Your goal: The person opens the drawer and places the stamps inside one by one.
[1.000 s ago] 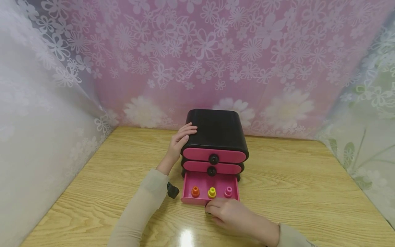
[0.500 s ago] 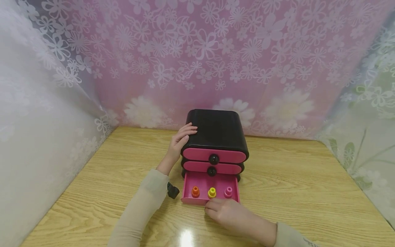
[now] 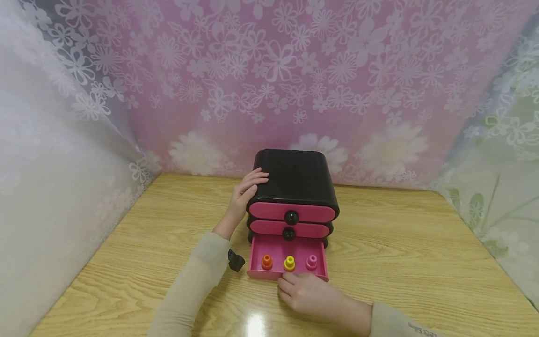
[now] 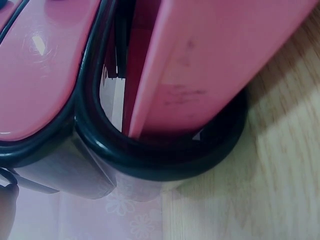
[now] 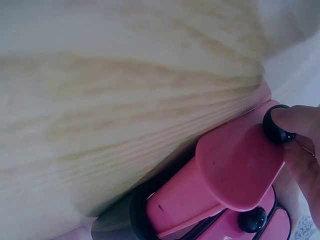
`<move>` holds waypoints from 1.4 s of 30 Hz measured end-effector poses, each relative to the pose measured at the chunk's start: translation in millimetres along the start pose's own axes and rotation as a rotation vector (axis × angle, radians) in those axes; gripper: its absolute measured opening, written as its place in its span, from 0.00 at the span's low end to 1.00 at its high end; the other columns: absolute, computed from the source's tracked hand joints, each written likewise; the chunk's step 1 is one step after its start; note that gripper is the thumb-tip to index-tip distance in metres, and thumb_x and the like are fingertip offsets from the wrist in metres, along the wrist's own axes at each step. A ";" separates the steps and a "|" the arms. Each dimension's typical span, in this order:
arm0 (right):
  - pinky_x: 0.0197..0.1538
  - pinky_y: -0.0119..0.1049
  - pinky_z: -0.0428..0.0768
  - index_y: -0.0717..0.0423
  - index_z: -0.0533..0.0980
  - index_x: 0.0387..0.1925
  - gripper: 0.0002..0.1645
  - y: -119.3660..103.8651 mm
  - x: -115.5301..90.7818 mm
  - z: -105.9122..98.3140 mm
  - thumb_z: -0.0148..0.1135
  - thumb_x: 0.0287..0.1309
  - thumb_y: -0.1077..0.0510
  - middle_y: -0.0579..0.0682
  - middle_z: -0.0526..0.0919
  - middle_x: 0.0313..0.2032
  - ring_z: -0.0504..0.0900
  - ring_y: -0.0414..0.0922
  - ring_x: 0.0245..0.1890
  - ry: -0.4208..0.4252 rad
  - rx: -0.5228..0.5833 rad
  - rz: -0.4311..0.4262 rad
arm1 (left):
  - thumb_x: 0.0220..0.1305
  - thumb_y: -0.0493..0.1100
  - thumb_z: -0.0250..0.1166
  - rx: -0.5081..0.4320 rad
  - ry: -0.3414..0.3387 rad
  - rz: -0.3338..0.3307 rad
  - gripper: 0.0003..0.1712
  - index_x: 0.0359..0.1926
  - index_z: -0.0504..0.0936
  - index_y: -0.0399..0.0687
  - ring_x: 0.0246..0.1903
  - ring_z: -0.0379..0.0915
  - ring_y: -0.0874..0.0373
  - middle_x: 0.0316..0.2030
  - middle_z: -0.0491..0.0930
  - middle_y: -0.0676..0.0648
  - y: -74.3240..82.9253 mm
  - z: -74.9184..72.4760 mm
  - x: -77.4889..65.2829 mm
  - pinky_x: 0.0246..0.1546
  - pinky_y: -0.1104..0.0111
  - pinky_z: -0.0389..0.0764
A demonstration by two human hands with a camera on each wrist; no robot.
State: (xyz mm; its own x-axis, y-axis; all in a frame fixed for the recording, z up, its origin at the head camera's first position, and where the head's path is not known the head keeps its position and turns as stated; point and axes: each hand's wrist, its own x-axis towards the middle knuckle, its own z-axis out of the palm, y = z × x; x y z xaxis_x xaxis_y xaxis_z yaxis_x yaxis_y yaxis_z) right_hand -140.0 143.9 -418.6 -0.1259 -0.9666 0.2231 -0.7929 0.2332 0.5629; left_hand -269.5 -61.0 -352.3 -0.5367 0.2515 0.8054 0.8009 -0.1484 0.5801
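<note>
A black drawer cabinet (image 3: 296, 178) with pink drawer fronts stands on the table. Its bottom drawer (image 3: 263, 274) is pulled out. In a row inside it stand an orange (image 3: 267, 262), a yellow (image 3: 289, 263) and a pink (image 3: 311, 262) small stepped, ring-topped piece. My left hand (image 3: 245, 189) rests against the cabinet's upper left side, fingers over the top edge. At the drawer's front is my right hand (image 3: 311, 296); the right wrist view shows thumb and fingers pinching the black round knob (image 5: 276, 125), which the hand hides in the head view.
Two upper drawers, the top one (image 3: 269, 211) and the middle one (image 3: 267, 227), are closed, each with a black knob. A small black device (image 3: 236, 260) sits by the left sleeve. Floral curtains (image 3: 294, 93) surround the wooden table (image 3: 400, 262) at the back and sides.
My right hand has shifted slightly left and its fingers have drawn closer together at the knob. The left hand, cabinet and pieces look almost unmoved.
</note>
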 end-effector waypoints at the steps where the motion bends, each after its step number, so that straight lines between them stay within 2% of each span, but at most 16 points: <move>1: 0.36 0.28 0.76 0.53 0.78 0.32 0.33 -0.1 0.0 0.3 0.20 0.62 0.64 0.46 0.78 0.35 0.74 0.41 0.39 -0.005 -0.010 -0.007 | 0.53 0.19 0.39 -0.001 0.000 0.002 0.16 0.40 0.69 0.14 0.57 0.48 0.29 0.45 0.64 0.19 0.2 0.1 0.1 0.61 0.54 0.49; 8: 0.38 0.29 0.76 0.52 0.77 0.34 0.33 0.4 -0.3 0.1 0.19 0.63 0.63 0.47 0.77 0.36 0.73 0.42 0.40 -0.024 -0.011 -0.030 | 0.53 0.21 0.40 -0.013 0.010 0.008 0.16 0.41 0.70 0.16 0.57 0.49 0.32 0.46 0.66 0.22 -3.2 0.0 -1.1 0.61 0.53 0.49; 12: 0.39 0.29 0.76 0.53 0.78 0.34 0.32 1.8 -1.5 -1.2 0.21 0.63 0.63 0.47 0.78 0.37 0.74 0.42 0.40 -0.005 0.005 -0.023 | 0.54 0.22 0.40 -0.013 0.007 0.002 0.16 0.41 0.70 0.17 0.58 0.49 0.33 0.46 0.66 0.23 -3.4 0.0 -1.7 0.61 0.54 0.49; 18: 0.43 0.32 0.75 0.54 0.78 0.37 0.34 5.7 -2.2 -2.1 0.19 0.63 0.66 0.48 0.78 0.38 0.74 0.42 0.41 0.014 -0.003 -0.016 | 0.54 0.21 0.39 -0.011 0.005 0.008 0.16 0.41 0.69 0.15 0.57 0.48 0.30 0.46 0.65 0.20 -1.1 -0.1 -0.5 0.61 0.53 0.49; 22: 0.44 0.33 0.75 0.54 0.78 0.37 0.34 8.6 -2.1 0.3 0.19 0.64 0.67 0.49 0.79 0.39 0.75 0.43 0.42 0.034 -0.032 -0.017 | 0.54 0.21 0.40 -0.017 0.003 0.012 0.16 0.41 0.70 0.15 0.58 0.48 0.32 0.46 0.65 0.21 -10.8 -2.5 -1.4 0.61 0.54 0.49; 27: 0.43 0.34 0.76 0.55 0.79 0.37 0.36 13.9 -3.2 6.7 0.17 0.64 0.68 0.50 0.79 0.38 0.75 0.43 0.41 0.049 -0.031 0.011 | 0.59 0.30 0.43 -0.022 -0.002 0.020 0.17 0.43 0.72 0.20 0.59 0.50 0.37 0.48 0.67 0.25 -27.6 -5.9 -5.0 0.61 0.55 0.49; 29: 0.43 0.34 0.76 0.55 0.79 0.36 0.35 16.8 -2.9 10.1 0.19 0.64 0.68 0.50 0.79 0.38 0.75 0.43 0.41 0.069 -0.046 0.014 | 0.62 0.37 0.45 -0.017 -0.001 0.024 0.20 0.43 0.72 0.21 0.59 0.50 0.39 0.48 0.68 0.26 -31.6 -6.5 -6.1 0.61 0.55 0.49; 31: 0.42 0.34 0.76 0.55 0.79 0.36 0.34 19.4 -2.0 13.7 0.20 0.64 0.68 0.51 0.79 0.38 0.76 0.44 0.41 0.088 -0.063 0.011 | 0.62 0.39 0.45 -0.015 0.000 0.027 0.21 0.43 0.72 0.21 0.60 0.51 0.40 0.48 0.68 0.27 -33.3 -6.6 -6.3 0.61 0.55 0.49; 34: 0.43 0.35 0.76 0.56 0.79 0.36 0.34 23.2 -0.4 18.5 0.20 0.65 0.68 0.52 0.79 0.39 0.76 0.45 0.41 0.096 -0.079 0.011 | 0.62 0.33 0.43 -0.012 0.002 0.020 0.18 0.42 0.72 0.20 0.59 0.51 0.39 0.48 0.67 0.25 -28.0 -5.8 -5.0 0.61 0.56 0.49; 38: 0.43 0.36 0.76 0.56 0.79 0.38 0.37 27.7 1.2 22.4 0.16 0.65 0.68 0.53 0.79 0.41 0.76 0.46 0.43 0.051 -0.069 0.032 | 0.54 0.20 0.40 -0.008 0.001 0.009 0.17 0.41 0.70 0.17 0.58 0.49 0.34 0.47 0.65 0.22 -12.6 -3.3 -2.4 0.61 0.54 0.49; 42: 0.42 0.37 0.77 0.56 0.79 0.38 0.38 30.8 1.6 26.6 0.15 0.65 0.68 0.53 0.79 0.42 0.76 0.46 0.43 0.035 -0.079 0.062 | 0.53 0.20 0.40 0.001 0.001 0.006 0.16 0.41 0.70 0.16 0.58 0.49 0.32 0.46 0.65 0.22 -9.0 -2.3 -2.2 0.61 0.54 0.49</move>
State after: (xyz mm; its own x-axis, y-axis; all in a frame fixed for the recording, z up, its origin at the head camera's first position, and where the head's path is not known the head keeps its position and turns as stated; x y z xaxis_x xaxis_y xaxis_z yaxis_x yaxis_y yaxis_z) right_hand -180.5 146.7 -422.1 -0.1511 -0.9462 0.2862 -0.7346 0.3012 0.6080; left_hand -276.1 -62.4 -359.0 -0.5324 0.2500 0.8088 0.8041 -0.1492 0.5754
